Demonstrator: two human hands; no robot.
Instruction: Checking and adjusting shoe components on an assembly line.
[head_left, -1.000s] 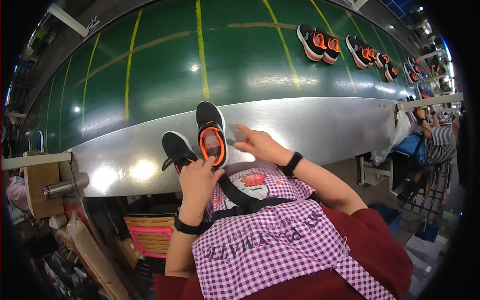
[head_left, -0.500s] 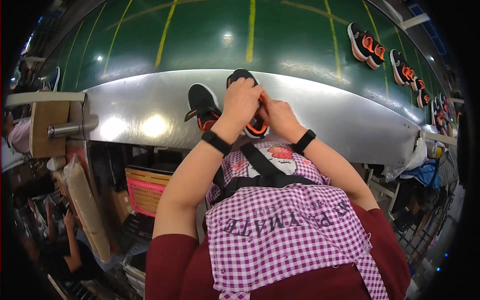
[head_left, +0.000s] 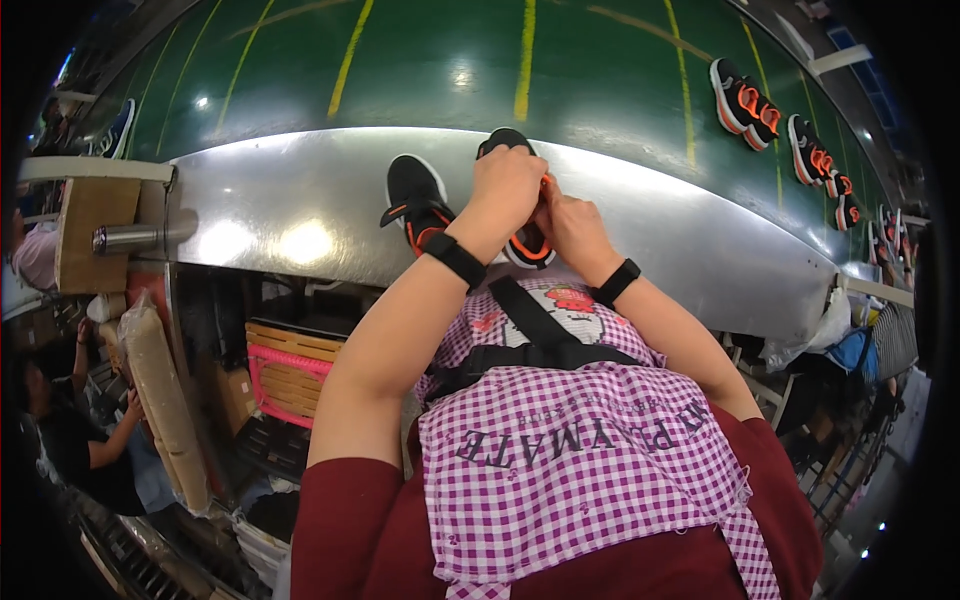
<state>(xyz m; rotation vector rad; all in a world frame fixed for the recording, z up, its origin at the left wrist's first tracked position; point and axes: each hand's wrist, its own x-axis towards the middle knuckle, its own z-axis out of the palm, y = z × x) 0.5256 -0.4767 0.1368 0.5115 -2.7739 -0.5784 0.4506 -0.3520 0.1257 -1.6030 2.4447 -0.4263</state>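
Observation:
A black sneaker (head_left: 532,252) with orange lining and a white sole lies on the metal ledge (head_left: 640,215) in front of me, its toe pointing away. Over its upper part my left hand (head_left: 507,186) is closed, covering much of the shoe. From the right, my right hand (head_left: 580,234) has its fingers pinched at the shoe's side, beside an orange trim at the left fingertips. The exact piece under the fingers is hidden. Just left stands the matching sneaker (head_left: 414,186), with its strap sticking out sideways; neither hand's fingers hold it.
Beyond the ledge runs a green conveyor belt (head_left: 440,60) with yellow lines. Several black and orange shoes (head_left: 745,105) stand on it at the right. A metal cylinder (head_left: 125,238) and a wooden board (head_left: 90,225) are at the left. Another person (head_left: 95,440) is at the lower left.
The view has shifted slightly, so the ledge and shoes sit a little differently in it. Both hands stay at the same sneaker with nearly the same grip.

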